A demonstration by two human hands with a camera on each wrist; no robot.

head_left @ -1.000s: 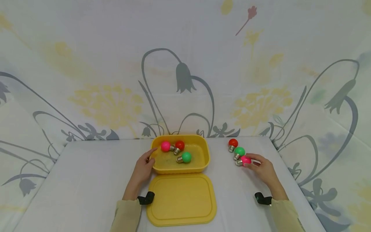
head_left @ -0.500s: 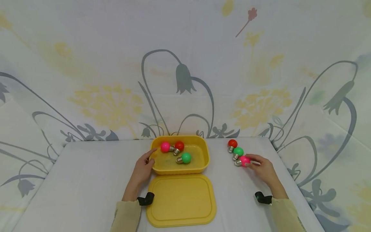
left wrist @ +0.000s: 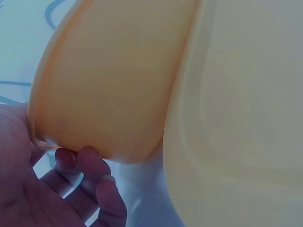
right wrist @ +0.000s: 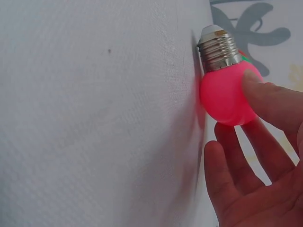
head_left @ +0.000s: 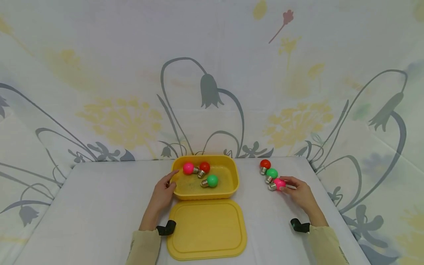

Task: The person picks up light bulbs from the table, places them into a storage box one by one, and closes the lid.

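Pink bulb, right of the box: probably light, slick, breakable. Right hand pinches its globe, likely best hold. Left hand grips box.

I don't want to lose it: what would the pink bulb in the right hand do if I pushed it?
The pink bulb would probably roll in a curve, its round globe being wider than its screw base. It looks smooth, so it might feel slippery.
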